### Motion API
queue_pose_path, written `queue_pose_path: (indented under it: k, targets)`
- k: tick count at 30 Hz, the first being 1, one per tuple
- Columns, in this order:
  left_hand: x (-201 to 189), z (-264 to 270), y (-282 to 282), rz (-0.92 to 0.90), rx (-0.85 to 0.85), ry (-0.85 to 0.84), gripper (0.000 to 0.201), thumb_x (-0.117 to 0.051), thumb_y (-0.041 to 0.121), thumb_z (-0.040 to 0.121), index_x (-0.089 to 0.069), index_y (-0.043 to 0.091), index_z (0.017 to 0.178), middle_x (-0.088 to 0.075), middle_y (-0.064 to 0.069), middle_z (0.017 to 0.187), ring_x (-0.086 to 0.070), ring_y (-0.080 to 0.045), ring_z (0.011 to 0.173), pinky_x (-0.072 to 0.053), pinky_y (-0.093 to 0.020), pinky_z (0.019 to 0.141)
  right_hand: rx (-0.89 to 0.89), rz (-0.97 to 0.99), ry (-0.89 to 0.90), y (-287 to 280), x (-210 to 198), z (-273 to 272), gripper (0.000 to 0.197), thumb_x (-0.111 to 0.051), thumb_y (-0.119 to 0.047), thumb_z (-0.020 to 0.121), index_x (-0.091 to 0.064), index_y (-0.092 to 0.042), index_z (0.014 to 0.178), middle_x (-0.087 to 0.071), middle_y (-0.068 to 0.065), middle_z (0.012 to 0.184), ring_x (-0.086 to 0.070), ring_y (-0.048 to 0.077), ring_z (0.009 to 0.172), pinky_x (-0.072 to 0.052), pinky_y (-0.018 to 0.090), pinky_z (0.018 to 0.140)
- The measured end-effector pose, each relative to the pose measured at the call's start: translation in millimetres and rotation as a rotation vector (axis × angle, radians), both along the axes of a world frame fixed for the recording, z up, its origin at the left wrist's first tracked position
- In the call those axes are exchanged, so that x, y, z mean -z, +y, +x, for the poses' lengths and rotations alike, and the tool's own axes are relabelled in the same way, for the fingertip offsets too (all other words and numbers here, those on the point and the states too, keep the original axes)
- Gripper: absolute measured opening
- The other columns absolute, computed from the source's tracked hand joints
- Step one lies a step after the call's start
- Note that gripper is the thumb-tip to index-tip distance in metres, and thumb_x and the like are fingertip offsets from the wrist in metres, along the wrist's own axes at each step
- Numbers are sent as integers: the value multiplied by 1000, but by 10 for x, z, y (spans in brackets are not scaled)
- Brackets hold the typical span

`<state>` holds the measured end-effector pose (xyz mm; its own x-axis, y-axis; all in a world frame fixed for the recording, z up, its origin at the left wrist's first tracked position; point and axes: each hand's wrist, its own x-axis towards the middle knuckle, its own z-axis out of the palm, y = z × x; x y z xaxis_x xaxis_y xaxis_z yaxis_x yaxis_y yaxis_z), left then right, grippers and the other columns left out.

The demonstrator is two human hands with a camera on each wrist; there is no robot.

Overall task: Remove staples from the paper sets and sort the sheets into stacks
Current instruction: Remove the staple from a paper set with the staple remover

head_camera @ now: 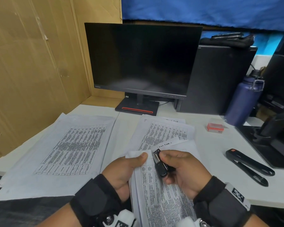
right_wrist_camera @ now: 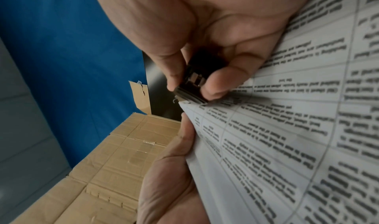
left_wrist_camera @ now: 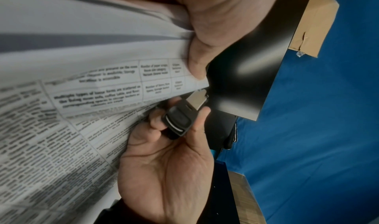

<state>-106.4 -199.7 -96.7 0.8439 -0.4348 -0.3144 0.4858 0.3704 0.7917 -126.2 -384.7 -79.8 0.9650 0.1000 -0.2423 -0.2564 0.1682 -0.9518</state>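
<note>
Staple remover at the corner of the paper set I hold over the near table edge.

On the left of the table lies one stack of printed sheets, a second stack to its right, farther back. My left hand pinches the set near its top corner, thumb on the front, fingers behind, so that grip is closed on the paper. The set is light and limp, it sags and bows away from the pinch, and I judge it tears easily at the staple, so I hold close beside the corner to keep it taut. My right hand is closed on the remover, thumb and fingers squeezing its black sides, metal tip touching the sheet edge. The staple itself I cannot make out. Far right lie a red staple box and a black stapler.
</note>
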Motion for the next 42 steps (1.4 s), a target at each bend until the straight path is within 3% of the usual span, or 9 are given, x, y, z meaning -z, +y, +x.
queue_pose_path:
  k: [2,11,16,19,22,28,33,37,42]
  targets:
    - [34,4,-7,-24,-7,20,53,-73,17,88,-60,-10,132,-57,-41,133,-61,-50,116,-45,-65,107,7,-11,10,6,11,-1,19,-63,-15,96,-75,0,98,-62,15,67,-50,20,47,-41,24,40]
    - [90,39,-13,-2,-47,28,51,-71,15,91,-58,-10,135,-55,-42,134,-58,-52,121,-45,-65,106,40,-79,-46,3,34,8,16,-67,-18,94,-77,-6,94,-64,12,65,-52,21,49,-43,24,42]
    - [71,111,62,126,-117,56,45,-74,20,92,-66,-8,127,-66,-36,124,-64,-51,118,-44,-67,107,55,-389,-269,-87,-103,14,9,-79,-11,84,-77,-15,92,-71,-3,68,-62,11,55,-50,24,53]
    - [15,184,148,196,-167,77,41,-71,24,94,-69,-7,121,-71,-32,116,-69,-48,110,-47,-66,105,233,-596,-392,-391,-213,116,13,-79,-12,83,-76,-24,88,-75,-4,80,-69,11,72,-54,24,69]
    - [-84,225,216,185,-182,100,40,-68,26,96,-70,-5,121,-72,-31,116,-70,-47,109,-48,-66,103,412,-973,-312,-909,-254,215,8,-77,-23,82,-71,-29,85,-72,-11,82,-66,10,79,-48,25,70]
    - [-303,193,254,129,-172,93,37,-66,25,97,-70,-5,120,-72,-31,116,-69,-49,111,-44,-70,105,195,-1457,23,-1358,-85,253,12,-73,-39,82,-63,-31,82,-69,-8,79,-64,13,74,-50,29,71]
    - [-390,107,218,114,-178,3,45,-73,24,88,-69,-5,122,-71,-32,117,-69,-50,110,-46,-71,102,191,-1638,10,-1316,-157,252,36,-70,-47,84,-63,-31,116,-69,-4,114,-61,16,93,-50,31,86]
    - [-478,36,178,94,-194,-70,45,-73,22,83,-71,-5,119,-72,-32,115,-71,-49,106,-52,-65,98,378,-1556,-480,-1023,-475,69,10,-70,-35,86,-66,-32,95,-70,-7,106,-63,15,88,-49,30,77]
    - [-578,-101,72,101,-129,-140,43,-76,20,82,-72,-5,116,-74,-30,111,-73,-46,101,-57,-57,91,115,-1150,-848,-245,-678,-302,8,-66,-31,88,-63,-33,80,-62,-16,79,-61,7,77,-45,14,63]
